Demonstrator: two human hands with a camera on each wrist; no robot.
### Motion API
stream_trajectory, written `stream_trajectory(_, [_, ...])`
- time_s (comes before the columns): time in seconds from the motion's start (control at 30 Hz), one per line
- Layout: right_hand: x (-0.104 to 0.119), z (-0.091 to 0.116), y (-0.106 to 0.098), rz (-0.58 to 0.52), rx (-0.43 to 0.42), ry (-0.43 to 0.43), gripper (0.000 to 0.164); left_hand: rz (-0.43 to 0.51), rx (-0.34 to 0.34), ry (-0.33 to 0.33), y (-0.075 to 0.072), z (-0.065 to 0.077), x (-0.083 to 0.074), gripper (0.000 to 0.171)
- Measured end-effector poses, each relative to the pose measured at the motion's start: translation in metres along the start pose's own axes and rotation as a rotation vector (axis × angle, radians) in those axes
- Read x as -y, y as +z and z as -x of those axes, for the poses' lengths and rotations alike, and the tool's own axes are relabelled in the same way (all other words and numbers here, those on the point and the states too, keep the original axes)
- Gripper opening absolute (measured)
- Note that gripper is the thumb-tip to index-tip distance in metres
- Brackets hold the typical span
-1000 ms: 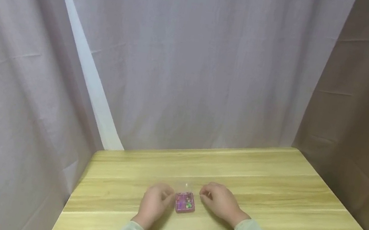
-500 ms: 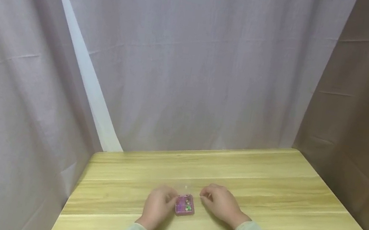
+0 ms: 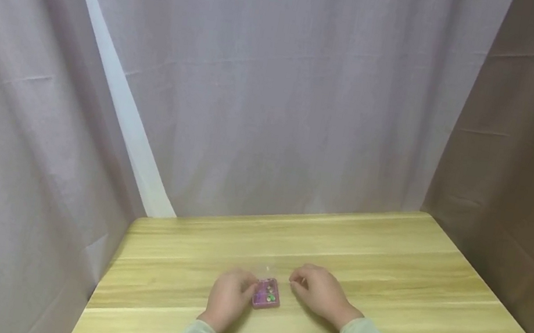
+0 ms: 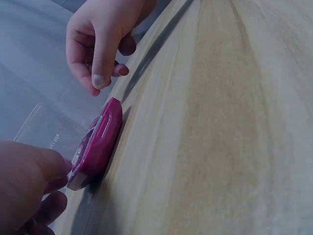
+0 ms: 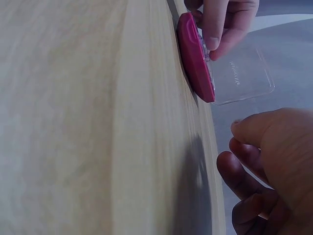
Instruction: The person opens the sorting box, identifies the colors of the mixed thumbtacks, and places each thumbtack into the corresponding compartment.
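Observation:
A small pink-purple case (image 3: 267, 294) lies on the table, its clear lid (image 5: 243, 76) raised. Its divided tray holds several small pieces, green and pale ones among them. My left hand (image 3: 228, 300) is at the case's left side. In the right wrist view, the left thumb and a finger (image 5: 230, 41) come close together over the compartments; whether they pinch a small piece is hidden. Right of the case, and apart from it, my right hand (image 3: 321, 295) hovers with loosely bent fingers. Nothing shows between them in the right wrist view.
The case sits on a wood-grain table (image 3: 364, 253) near its middle. Grey curtains (image 3: 277, 103) hang behind and to the left, with a darker brownish one (image 3: 525, 174) at the right. Both wrists wear black camera straps.
My left hand has moved slightly right, from beside the case to its compartments. The right hand has barely moved. The view has shifted a little.

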State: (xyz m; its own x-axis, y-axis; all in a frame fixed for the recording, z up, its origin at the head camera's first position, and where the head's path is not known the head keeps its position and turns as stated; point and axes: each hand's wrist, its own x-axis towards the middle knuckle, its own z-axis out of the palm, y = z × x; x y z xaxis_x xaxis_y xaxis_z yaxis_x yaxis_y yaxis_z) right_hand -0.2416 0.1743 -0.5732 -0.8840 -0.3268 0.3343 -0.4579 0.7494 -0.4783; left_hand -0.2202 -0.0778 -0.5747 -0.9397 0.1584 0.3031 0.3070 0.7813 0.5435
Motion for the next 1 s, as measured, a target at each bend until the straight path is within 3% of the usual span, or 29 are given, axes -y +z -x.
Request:
stream_trajectory(0.23, [0.0,0.001,0.001,-0.013,0.023,0.004,0.01,0.014,-0.029,-0.015,-0.01,0.009,0.018,0.015])
stream_trajectory(0.5, [-0.002,-0.004,0.001,0.014,0.0,-0.007,0.006,0.014,-0.147,-0.077,-0.034,0.005,0.04,0.023])
stream_trajectory(0.77, [0.003,-0.007,-0.002,0.031,-0.014,-0.031,0.009,-0.052,-0.162,-0.03,-0.043,0.004,0.042,0.028])
stream_trajectory(0.93, [0.007,-0.009,-0.002,0.013,-0.043,-0.027,0.028,-0.096,-0.169,-0.024,-0.043,0.006,0.04,0.033])
stream_trajectory(1.0, [0.009,-0.01,-0.002,0.002,-0.051,-0.027,0.035,-0.071,-0.163,-0.019,-0.042,0.007,0.039,0.037])
